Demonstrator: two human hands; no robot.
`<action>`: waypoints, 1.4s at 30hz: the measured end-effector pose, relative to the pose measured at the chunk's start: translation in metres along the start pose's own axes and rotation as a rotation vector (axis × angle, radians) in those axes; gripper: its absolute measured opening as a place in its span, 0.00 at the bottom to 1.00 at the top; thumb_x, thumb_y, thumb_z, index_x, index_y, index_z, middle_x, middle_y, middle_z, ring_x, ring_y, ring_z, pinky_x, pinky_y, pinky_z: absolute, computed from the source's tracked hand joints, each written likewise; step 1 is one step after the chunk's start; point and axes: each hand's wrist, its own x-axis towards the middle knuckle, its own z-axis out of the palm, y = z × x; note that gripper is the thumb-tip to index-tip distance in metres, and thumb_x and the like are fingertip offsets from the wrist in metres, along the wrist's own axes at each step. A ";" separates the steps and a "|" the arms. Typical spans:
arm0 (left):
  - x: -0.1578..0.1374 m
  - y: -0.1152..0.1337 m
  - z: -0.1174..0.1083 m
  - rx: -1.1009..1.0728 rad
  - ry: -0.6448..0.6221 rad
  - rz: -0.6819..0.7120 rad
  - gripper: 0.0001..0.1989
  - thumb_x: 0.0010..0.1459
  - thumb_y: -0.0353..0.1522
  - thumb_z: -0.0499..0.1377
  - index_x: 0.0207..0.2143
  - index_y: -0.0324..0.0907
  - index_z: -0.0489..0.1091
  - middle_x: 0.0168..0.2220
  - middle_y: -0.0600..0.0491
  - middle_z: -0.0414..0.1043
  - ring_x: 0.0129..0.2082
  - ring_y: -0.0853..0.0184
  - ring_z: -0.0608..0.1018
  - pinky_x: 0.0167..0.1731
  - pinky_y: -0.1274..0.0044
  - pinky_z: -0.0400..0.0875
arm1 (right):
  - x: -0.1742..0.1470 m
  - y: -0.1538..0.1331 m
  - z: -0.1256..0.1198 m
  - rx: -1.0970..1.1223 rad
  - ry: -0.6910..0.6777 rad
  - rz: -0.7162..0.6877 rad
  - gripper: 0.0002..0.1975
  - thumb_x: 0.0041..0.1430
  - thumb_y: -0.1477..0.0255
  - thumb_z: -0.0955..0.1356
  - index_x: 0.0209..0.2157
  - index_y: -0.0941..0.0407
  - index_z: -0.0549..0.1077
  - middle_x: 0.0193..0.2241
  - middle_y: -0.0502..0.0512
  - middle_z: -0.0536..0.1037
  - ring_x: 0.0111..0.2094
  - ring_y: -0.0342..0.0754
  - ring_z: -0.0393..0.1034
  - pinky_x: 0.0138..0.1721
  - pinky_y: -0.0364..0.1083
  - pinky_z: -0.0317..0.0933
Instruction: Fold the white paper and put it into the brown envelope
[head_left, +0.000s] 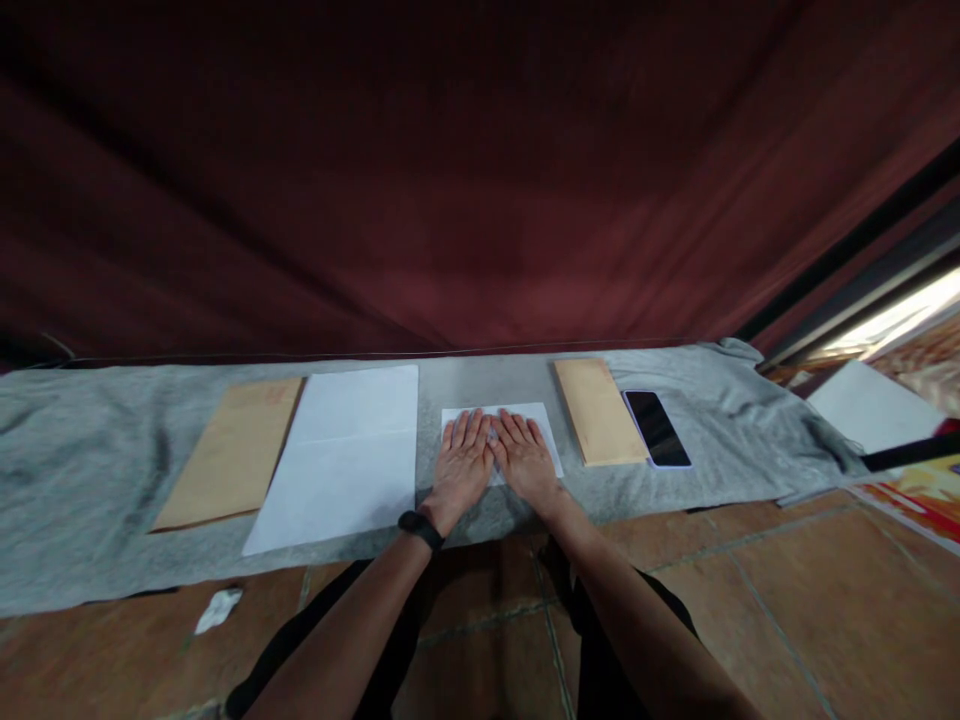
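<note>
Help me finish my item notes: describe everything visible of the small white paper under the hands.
The small white paper looks plain and roughly rectangular. It lies flat on the gray cloth, between a larger white sheet and a brown envelope. The left hand and right hand cover its middle, palms down. Whether it is folded cannot be told.

The small paper [547, 430] and big sheet [346, 460] are white, the narrow envelope [602, 412] tan, the cloth [82, 480] grey, the curtain [480, 180] dark red.
</note>
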 end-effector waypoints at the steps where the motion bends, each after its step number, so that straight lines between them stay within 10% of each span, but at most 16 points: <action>1: 0.001 0.000 0.000 0.000 -0.002 -0.002 0.29 0.68 0.32 0.42 0.70 0.39 0.53 0.71 0.49 0.53 0.73 0.59 0.50 0.70 0.61 0.42 | 0.001 0.000 0.000 -0.006 0.000 0.009 0.24 0.74 0.66 0.55 0.67 0.55 0.61 0.68 0.57 0.59 0.70 0.55 0.51 0.68 0.59 0.44; 42: 0.001 -0.003 0.010 0.018 0.138 -0.313 0.33 0.69 0.39 0.43 0.69 0.26 0.52 0.70 0.35 0.51 0.71 0.53 0.54 0.69 0.60 0.50 | -0.021 0.030 0.013 -0.104 0.202 0.248 0.34 0.73 0.61 0.56 0.69 0.72 0.52 0.67 0.76 0.57 0.69 0.62 0.52 0.65 0.59 0.51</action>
